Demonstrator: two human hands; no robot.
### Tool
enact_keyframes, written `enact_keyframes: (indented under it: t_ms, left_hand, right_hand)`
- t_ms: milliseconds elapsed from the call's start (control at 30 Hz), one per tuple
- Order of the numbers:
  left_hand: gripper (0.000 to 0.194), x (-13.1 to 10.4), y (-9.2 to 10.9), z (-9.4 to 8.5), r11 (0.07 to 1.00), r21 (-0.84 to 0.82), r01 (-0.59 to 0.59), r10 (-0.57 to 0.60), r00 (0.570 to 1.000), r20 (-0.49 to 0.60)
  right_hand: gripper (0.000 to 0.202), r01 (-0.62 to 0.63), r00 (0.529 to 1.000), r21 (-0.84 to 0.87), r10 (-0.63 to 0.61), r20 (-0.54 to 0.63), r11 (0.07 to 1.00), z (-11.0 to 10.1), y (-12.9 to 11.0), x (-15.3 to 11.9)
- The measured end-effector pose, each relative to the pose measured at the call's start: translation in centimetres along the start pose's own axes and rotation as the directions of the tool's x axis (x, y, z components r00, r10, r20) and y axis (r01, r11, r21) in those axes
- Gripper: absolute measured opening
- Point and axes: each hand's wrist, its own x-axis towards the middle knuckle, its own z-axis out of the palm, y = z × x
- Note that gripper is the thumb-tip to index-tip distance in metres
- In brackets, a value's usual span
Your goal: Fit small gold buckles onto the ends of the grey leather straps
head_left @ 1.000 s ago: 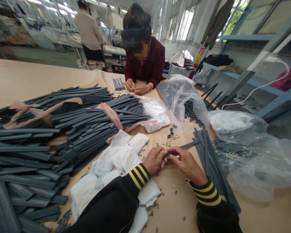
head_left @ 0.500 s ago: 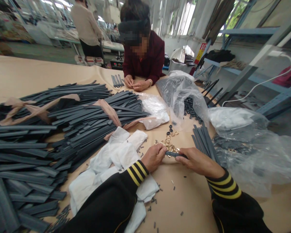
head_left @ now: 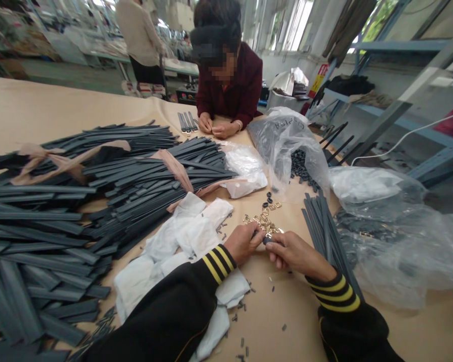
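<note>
Both of my hands meet at the middle of the table around a dark strap (head_left: 267, 240), of which only a short piece shows between the fingers. My left hand (head_left: 244, 242) pinches one end of it, and my right hand (head_left: 291, 253) grips the other with bent fingers. Just beyond them lies a heap of gold buckles (head_left: 263, 219), with a few black loops (head_left: 267, 199) behind. Right of my right hand is a stack of dark straps (head_left: 326, 226). A crumpled white cloth (head_left: 189, 229) lies left of my left hand.
Large bundles of dark strips (head_left: 154, 176) tied with tan cloth cover the left side. Plastic bags (head_left: 279, 130) of black parts stand at the back right, more bags (head_left: 403, 251) at the right. A person in dark red (head_left: 230, 85) leans on the far side. Small dark bits are scattered nearer.
My right hand has moved closer to my left, so less of the strap shows between them. The whole view has shifted slightly.
</note>
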Motion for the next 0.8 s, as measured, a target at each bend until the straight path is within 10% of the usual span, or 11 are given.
enact_keyframes:
  t_ms: [300, 600, 800]
  left_hand:
    - [0.022, -0.1, 0.0, 0.1, 0.994, 0.092, -0.056, 0.054, 0.998, 0.028]
    - [0.013, -0.4, 0.1, -0.4, 0.983, -0.150, -0.110, 0.127, 0.986, 0.108]
    - [0.008, -0.4, -0.4, -0.1, 0.989, -0.100, -0.109, 0.128, 0.968, 0.214]
  right_hand:
    - [0.034, 0.195, 0.973, -0.120, -0.207, -0.098, 0.973, -0.1, 0.7, -0.2]
    - [0.037, 0.095, 0.994, 0.156, -0.103, 0.046, 0.983, -0.7, 2.0, -0.2]
    - [0.034, 0.076, 0.996, -0.029, -0.075, 0.040, 0.997, -0.3, 1.8, 0.0]
